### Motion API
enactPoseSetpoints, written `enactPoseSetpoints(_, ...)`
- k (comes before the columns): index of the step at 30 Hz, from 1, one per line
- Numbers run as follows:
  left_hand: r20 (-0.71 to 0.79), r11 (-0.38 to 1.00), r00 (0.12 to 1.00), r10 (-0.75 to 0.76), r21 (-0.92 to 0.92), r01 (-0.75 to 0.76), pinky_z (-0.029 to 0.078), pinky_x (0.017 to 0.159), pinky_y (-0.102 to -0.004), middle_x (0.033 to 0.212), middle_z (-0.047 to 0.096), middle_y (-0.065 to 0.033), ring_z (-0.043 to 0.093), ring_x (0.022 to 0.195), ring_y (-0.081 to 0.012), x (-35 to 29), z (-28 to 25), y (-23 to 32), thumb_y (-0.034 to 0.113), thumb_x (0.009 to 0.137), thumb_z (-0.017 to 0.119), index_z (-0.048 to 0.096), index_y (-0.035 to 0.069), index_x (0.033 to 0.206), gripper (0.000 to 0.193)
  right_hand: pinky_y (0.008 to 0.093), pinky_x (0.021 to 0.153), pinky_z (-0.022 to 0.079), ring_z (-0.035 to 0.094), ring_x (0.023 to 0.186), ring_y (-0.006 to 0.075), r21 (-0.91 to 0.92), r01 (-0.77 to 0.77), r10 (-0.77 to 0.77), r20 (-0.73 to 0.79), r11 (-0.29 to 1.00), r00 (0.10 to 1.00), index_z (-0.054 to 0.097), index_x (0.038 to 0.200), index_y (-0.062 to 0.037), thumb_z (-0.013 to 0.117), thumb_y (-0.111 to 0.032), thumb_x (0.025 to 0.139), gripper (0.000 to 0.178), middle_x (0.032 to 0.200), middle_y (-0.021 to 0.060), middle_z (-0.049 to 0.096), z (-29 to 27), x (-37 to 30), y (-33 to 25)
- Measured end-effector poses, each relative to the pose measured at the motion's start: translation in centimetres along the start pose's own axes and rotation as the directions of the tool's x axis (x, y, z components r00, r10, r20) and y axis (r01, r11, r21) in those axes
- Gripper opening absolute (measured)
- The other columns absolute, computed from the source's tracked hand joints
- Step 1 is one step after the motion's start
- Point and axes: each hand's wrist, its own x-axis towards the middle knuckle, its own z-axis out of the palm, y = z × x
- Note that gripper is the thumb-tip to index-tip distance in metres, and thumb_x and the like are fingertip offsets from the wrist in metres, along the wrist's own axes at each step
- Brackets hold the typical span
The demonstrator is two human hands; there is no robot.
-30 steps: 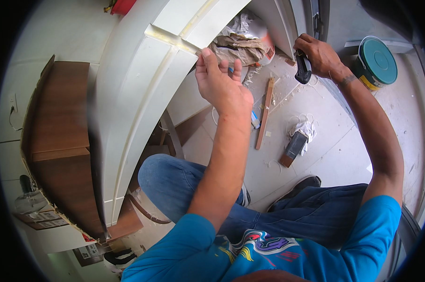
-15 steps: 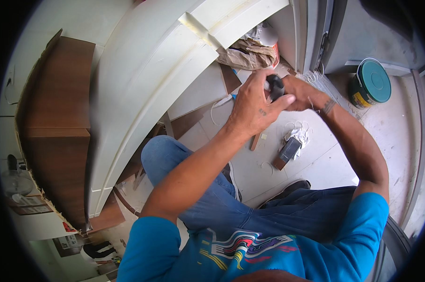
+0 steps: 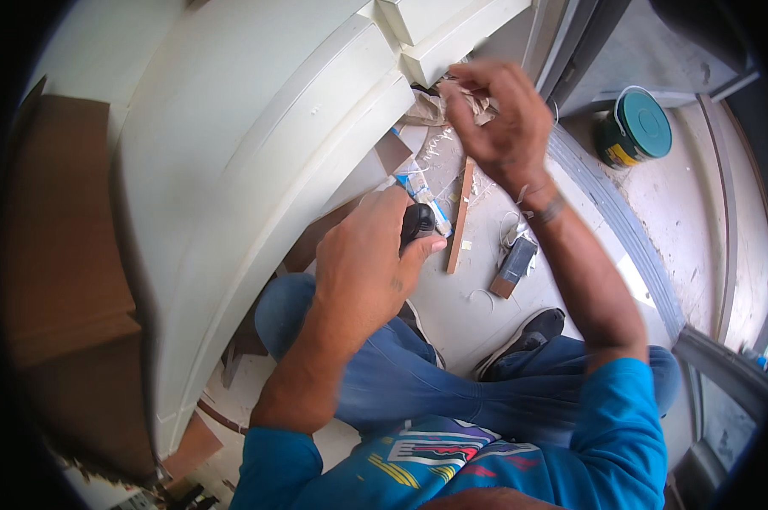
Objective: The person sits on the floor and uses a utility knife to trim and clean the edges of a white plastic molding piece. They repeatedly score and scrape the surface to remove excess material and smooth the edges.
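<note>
My left hand is closed around a black, rounded tool; only its end shows past the fingers, so its kind is hidden. It is held above my bent left knee, beside the lower edge of a large white panel. Farther up and to the right, my right hand is raised with thumb and fingers apart, slightly blurred. No object shows in it. Its fingertips are near the panel's far end, in front of crumpled brown paper; whether they touch anything I cannot tell.
On the floor lie a narrow wooden strip, a blue-and-white tube and a dark block beside white scraps. A green lidded bucket stands at the right beyond a metal door track. Brown board is at the left.
My hands were together at the black tool and have parted. The left has come nearer and left with the tool; the right has risen toward the panel's far end. The view has shifted.
</note>
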Motion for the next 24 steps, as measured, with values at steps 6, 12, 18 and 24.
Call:
enactPoseSetpoints(6,0.124,0.998,0.992,0.011,-0.066,-0.003,0.057,0.077,-0.0452,0.097,0.075,-0.0212,0.072,0.081,-0.0375,1.0,2.3,-3.4,0.023,0.091,0.092,0.068,-0.001,0.109,0.038,0.0296,0.077,0.065,0.079,0.085,0.0171,-0.055,-0.091,0.074,-0.257,0.994,0.964,0.082,0.108,-0.0008,0.090,-0.008,0.093,0.019,0.106,0.0119,0.080,4.8,-2.5,-2.3)
enactPoseSetpoints(12,0.207,0.991,0.978,-0.001,-0.128,0.028,0.057,0.076,-0.0451,0.098,0.076,-0.0219,0.074,0.082,-0.0378,0.6,2.1,-4.3,0.021,0.092,0.091,0.068,-0.001,0.108,0.037,0.0324,0.073,0.062,0.074,0.080,0.0220,-0.176,-0.034,-0.016,-0.277,0.984,0.961,0.075,0.101,-0.0001,0.084,-0.005,0.096,0.012,0.099,0.0119,0.076,5.8,-2.3,-2.2)
enactPoseSetpoints(18,0.158,0.990,0.987,-0.001,-0.142,0.024,0.056,0.074,-0.0425,0.093,0.074,-0.0209,0.069,0.075,-0.0334,0.7,2.0,-5.3,0.021,0.091,0.092,0.068,-0.002,0.110,0.038,0.0414,0.073,0.056,0.066,0.080,0.0297,-0.151,-0.066,0.022,-0.274,0.986,0.962,0.065,0.105,-0.0020,0.076,-0.002,0.099,0.012,0.096,0.0118,0.068,6.8,-2.6,-1.9)
enactPoseSetpoints(24,0.210,0.992,0.977,-0.026,-0.116,0.051,0.056,0.075,-0.0426,0.094,0.074,-0.0211,0.069,0.074,-0.0319,0.8,1.6,-5.1,0.022,0.091,0.092,0.069,-0.001,0.112,0.039,0.0404,0.073,0.057,0.068,0.081,0.0275,-0.060,-0.232,0.210,-0.254,0.971,0.944,0.067,0.107,-0.0011,0.077,-0.012,0.106,0.015,0.100,0.0125,0.068,5.6,-3.6,-2.0)
